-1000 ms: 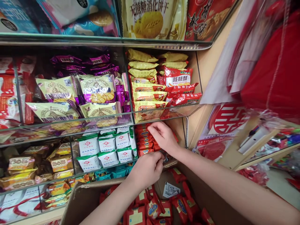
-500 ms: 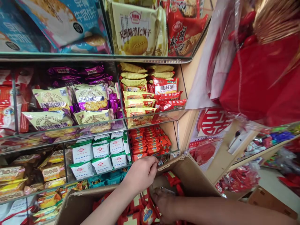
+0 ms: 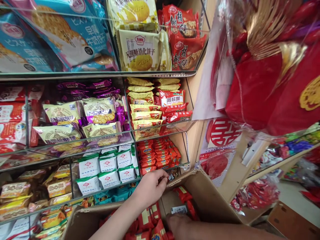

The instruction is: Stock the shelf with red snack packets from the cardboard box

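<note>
My left hand [image 3: 153, 187] is closed at the far rim of a cardboard box [image 3: 212, 200], just below the shelf of small red packets [image 3: 160, 156]. Its fingers curl inward, and whatever they hold is hidden. Inside the box, my right hand [image 3: 178, 224] reaches down among red wrapped packets [image 3: 147, 218]. Its fingers are out of sight. A small white printed piece [image 3: 179, 209] lies just beyond that hand, close to another red packet [image 3: 183, 194] by the box wall.
Glass-fronted shelves hold white-and-green packets [image 3: 110, 179], yellow biscuit packs [image 3: 147, 115], cream-and-purple packs [image 3: 98, 111] and blue biscuit bags [image 3: 62, 36]. Red bagged decorations [image 3: 270, 90] hang at the upper right. A brown carton [image 3: 292, 220] sits on the floor at right.
The view has tilted slightly upward, so the shelves sit lower. My right hand has gone deeper into the box, and the white printed piece now shows more. My left hand keeps its place.
</note>
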Available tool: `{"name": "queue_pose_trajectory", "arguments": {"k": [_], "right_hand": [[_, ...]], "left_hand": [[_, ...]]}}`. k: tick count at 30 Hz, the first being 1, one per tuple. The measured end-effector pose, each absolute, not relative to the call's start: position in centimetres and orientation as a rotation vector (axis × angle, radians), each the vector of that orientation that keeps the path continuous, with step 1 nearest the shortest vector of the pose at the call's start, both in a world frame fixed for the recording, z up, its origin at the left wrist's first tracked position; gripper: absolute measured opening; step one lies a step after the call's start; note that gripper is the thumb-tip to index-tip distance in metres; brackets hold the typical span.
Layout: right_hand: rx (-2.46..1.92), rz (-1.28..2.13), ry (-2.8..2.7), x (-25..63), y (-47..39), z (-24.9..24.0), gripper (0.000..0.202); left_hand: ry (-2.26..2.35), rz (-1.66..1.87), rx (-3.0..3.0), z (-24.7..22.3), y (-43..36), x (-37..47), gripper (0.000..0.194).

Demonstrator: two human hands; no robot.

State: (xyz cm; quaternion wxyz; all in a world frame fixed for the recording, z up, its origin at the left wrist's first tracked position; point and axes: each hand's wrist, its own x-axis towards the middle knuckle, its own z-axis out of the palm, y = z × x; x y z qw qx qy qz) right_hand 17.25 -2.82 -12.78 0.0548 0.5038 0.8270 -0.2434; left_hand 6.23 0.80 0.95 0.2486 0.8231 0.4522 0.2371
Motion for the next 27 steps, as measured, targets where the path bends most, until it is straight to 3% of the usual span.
{"name": "queue_pose_trajectory", "arguments": {"k": [2, 3, 6, 8, 14, 17, 27], "right_hand": [[1.486, -0.585, 2.326, 18.3, -3.5, -7.5, 0.057], [1.429, -0.57, 2.435, 19.0, -3.8, -4.7, 0.053], [1.328, -0.989, 2.797, 21.8, -3.7, 2.5, 0.033], [1.385, -1.183, 2.976, 23.0, -2.5, 5.0, 0.029], [2.056, -1.822, 3.06, 21.2, 2.2, 2.3, 0.03], [2.422, -2.014, 2.946, 19.5, 3.4, 0.4, 0.036], [2.629, -1.379, 3.048, 20.1, 3.1, 0.2, 0.038]], "left_hand": [[1.176, 0.73, 2.012, 1.1, 1.2, 6.0, 0.03], [1.126, 0.777, 1.86, 1.2, 1.4, 5.7, 0.039], [0.941, 0.909, 1.429, 1.6, 2.0, 4.9, 0.064], [0.858, 1.007, 1.345, 1.9, 2.2, 4.6, 0.07], [1.133, 1.066, 1.609, 1.7, 1.4, 5.3, 0.04], [1.231, 1.124, 1.649, 1.4, 1.3, 5.6, 0.037], [1.18, 1.041, 1.447, 1.9, 1.8, 5.5, 0.036]]}}
